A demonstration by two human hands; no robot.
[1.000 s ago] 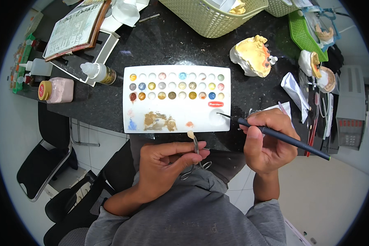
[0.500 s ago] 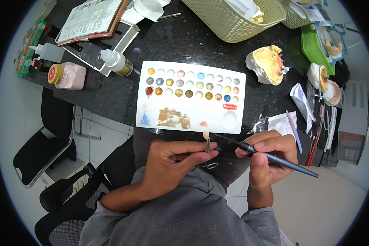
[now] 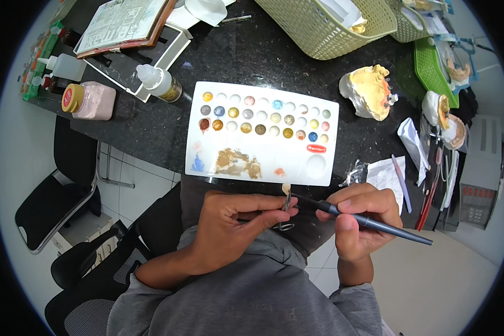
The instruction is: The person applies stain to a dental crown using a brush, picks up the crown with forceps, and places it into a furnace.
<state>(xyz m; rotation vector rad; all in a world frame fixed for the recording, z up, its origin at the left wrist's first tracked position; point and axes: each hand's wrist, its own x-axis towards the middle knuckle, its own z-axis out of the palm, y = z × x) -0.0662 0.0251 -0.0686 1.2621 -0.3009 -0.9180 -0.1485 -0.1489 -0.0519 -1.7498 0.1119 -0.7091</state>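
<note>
My left hand (image 3: 229, 227) pinches a small metal forceps (image 3: 287, 203), its finger loops showing below the fingers. At the forceps' upper tip sits a tiny cream-coloured dental crown (image 3: 286, 189). Closed like a pen grip, my right hand (image 3: 367, 215) holds a fine brush (image 3: 395, 229) with a dark blue-grey handle. The thin brush tip points left and reaches the crown's lower side; whether it touches is too small to tell. Just beyond both hands lies a white palette (image 3: 285, 159) with rows of coloured wells and smears of brown, blue and orange paint.
A dental plaster cast (image 3: 367, 92) stands right of the palette, with smaller casts (image 3: 435, 109) farther right. A lilac-handled tool (image 3: 401, 183) lies on white paper. Behind are a green basket (image 3: 325, 47) and a dropper bottle (image 3: 159, 83); a pink jar (image 3: 95, 102) stands left.
The brush tip has moved left and slightly down, closer to the crown. My left hand still holds the forceps, nearly in place. The whole view has shifted slightly.
</note>
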